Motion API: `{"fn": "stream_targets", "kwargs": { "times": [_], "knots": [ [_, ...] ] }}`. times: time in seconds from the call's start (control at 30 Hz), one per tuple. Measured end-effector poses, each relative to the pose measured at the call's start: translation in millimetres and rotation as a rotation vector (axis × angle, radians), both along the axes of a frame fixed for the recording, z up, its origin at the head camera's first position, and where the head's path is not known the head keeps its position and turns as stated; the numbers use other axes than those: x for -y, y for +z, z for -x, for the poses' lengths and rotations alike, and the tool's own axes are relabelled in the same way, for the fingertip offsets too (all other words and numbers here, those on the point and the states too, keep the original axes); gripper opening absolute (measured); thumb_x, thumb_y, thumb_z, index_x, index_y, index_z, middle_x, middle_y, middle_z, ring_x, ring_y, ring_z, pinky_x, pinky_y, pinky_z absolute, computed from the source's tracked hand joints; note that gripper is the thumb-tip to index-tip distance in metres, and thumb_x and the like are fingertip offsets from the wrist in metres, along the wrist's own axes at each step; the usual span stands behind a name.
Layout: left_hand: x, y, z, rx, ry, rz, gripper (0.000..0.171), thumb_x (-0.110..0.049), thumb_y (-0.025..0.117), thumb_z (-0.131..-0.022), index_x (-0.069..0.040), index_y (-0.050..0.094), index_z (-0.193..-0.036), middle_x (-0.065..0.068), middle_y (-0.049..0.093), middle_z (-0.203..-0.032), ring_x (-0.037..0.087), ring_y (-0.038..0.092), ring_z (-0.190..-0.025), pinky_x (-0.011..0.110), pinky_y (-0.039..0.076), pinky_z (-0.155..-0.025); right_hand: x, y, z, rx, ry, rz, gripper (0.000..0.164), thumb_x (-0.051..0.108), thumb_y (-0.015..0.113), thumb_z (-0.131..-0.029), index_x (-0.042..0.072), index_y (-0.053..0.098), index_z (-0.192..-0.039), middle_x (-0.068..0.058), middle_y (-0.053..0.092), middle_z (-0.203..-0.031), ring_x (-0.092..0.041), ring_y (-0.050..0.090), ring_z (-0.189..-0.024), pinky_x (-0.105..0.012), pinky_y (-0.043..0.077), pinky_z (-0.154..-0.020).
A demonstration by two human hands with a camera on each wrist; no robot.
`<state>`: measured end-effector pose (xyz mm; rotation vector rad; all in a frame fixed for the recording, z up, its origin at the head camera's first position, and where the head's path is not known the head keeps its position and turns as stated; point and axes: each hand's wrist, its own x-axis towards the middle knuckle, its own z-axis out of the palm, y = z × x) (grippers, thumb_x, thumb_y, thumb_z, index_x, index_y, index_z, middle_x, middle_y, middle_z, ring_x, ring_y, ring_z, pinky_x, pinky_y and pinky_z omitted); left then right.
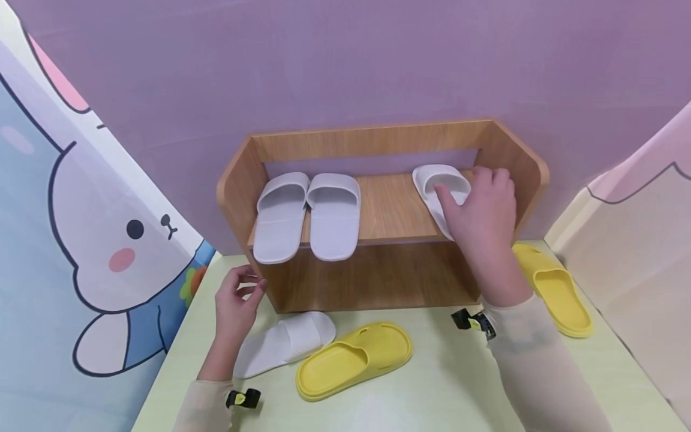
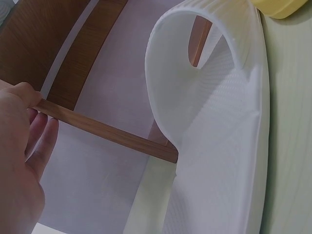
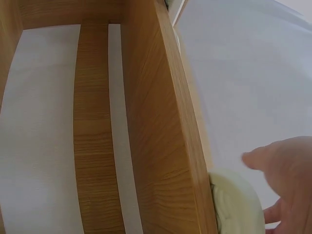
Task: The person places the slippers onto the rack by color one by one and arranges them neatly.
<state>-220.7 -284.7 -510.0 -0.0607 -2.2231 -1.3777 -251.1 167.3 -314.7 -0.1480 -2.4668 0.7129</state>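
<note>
My left hand (image 1: 236,303) pinches the front edge of the wooden shoe rack's left side panel (image 2: 112,130), thumb on one face and fingers on the other. My right hand (image 1: 486,216) is at a white slipper (image 1: 439,180) on the upper shelf's right side. Its thumb is spread away from the fingers, over the slipper, in the head view. The right wrist view shows that slipper's end (image 3: 237,202) by the shelf edge, with my thumb apart from it. Two white slippers (image 1: 335,225) sit side by side on the shelf's left.
On the pale green floor, another white slipper (image 1: 286,342) lies near my left wrist, beside a yellow slipper (image 1: 353,360). A second yellow slipper (image 1: 561,297) lies right of the rack, partly behind my right arm. A purple wall (image 1: 345,66) stands behind.
</note>
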Motion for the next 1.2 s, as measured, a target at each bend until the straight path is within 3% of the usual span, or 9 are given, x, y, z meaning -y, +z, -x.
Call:
{"fn": "stream_targets", "kwargs": {
  "times": [0.17,0.2,0.33,0.4,0.53,0.63,1.03,1.1,1.2],
  "knots": [
    [0.3,0.4,-0.6,0.0,-0.003,-0.001,0.035,-0.005,0.081,-0.1,-0.008,0.066,-0.132,0.006,0.071,-0.122,0.016,0.068,-0.108,0.016,0.06,-0.088,-4.6,-3.4,-11.3,-0.219,0.1,0.139,0.059,0.042,0.073,-0.104,-0.003,0.062,-0.14,-0.023,0.052,-0.137,-0.038,0.05,-0.131,-0.051,0.048,-0.104],
    [0.3,0.4,-0.6,-0.002,-0.005,-0.004,0.035,-0.004,0.082,-0.1,-0.008,0.067,-0.131,0.006,0.071,-0.121,0.016,0.068,-0.108,0.017,0.061,-0.088,-6.8,-5.3,-13.1,-0.288,0.135,0.172,0.052,0.036,0.075,-0.104,-0.003,0.064,-0.136,-0.022,0.054,-0.135,-0.035,0.053,-0.128,-0.047,0.049,-0.102],
    [-0.4,-0.6,-0.6,0.001,-0.011,-0.007,0.035,-0.004,0.082,-0.099,-0.01,0.067,-0.13,0.004,0.071,-0.12,0.015,0.068,-0.107,0.018,0.062,-0.088,-17.1,-15.5,-23.4,-0.593,0.276,0.266,0.031,0.015,0.075,-0.1,-0.011,0.068,-0.115,0.006,0.059,-0.116,-0.017,0.058,-0.113,-0.03,0.046,-0.093],
    [-0.1,-2.5,0.0,0.005,-0.011,-0.006,0.035,-0.005,0.082,-0.1,-0.01,0.067,-0.131,0.003,0.071,-0.12,0.015,0.068,-0.107,0.019,0.062,-0.089,-21.7,-21.2,-29.8,-0.744,0.309,0.289,0.028,0.011,0.071,-0.096,-0.016,0.067,-0.104,0.009,0.057,-0.109,-0.011,0.055,-0.106,-0.025,0.045,-0.09],
    [0.5,-3.6,0.4,0.011,-0.011,0.001,0.035,-0.006,0.082,-0.1,-0.009,0.067,-0.131,0.004,0.071,-0.121,0.015,0.068,-0.108,0.02,0.062,-0.089,-30.9,-32.0,-45.2,-0.907,0.288,0.297,0.03,0.01,0.065,-0.09,-0.019,0.059,-0.092,-0.014,0.058,-0.092,-0.01,0.05,-0.103,-0.022,0.044,-0.09],
    [1.2,-1.9,0.1,-0.001,-0.012,0.001,0.035,-0.005,0.083,-0.099,-0.009,0.067,-0.131,0.005,0.072,-0.121,0.016,0.069,-0.107,0.018,0.062,-0.088,-41.5,-41.5,-52.5,-0.919,0.274,0.272,0.028,0.008,0.063,-0.089,-0.019,0.056,-0.091,-0.031,0.052,-0.09,-0.01,0.049,-0.103,-0.021,0.042,-0.091],
    [1.9,-1.6,1.4,-0.014,-0.005,-0.002,0.033,-0.004,0.082,-0.1,-0.007,0.068,-0.129,0.007,0.072,-0.119,0.015,0.068,-0.106,0.018,0.062,-0.088,-76.6,-80.6,-67.2,-0.822,0.289,0.186,0.032,0.011,0.061,-0.091,-0.02,0.056,-0.093,-0.036,0.052,-0.091,-0.002,0.047,-0.107,-0.019,0.04,-0.09],
    [1.6,-1.2,0.8,-0.012,-0.004,-0.003,0.033,-0.005,0.083,-0.099,-0.007,0.068,-0.129,0.007,0.072,-0.12,0.015,0.068,-0.106,0.019,0.062,-0.088,-82.6,-89.5,-65.2,-0.797,0.287,0.194,0.032,0.01,0.062,-0.091,-0.021,0.056,-0.096,-0.035,0.053,-0.092,-0.004,0.049,-0.104,-0.019,0.041,-0.089],
    [1.3,-0.2,-0.3,-0.004,0.0,0.003,0.034,-0.006,0.083,-0.1,-0.008,0.068,-0.13,0.005,0.072,-0.121,0.014,0.068,-0.107,0.019,0.062,-0.088,-92.4,-105.2,-61.0,-0.728,0.29,0.225,0.032,0.004,0.066,-0.089,-0.023,0.056,-0.104,-0.016,0.059,-0.097,-0.007,0.053,-0.103,-0.02,0.043,-0.09]
  ]
}}
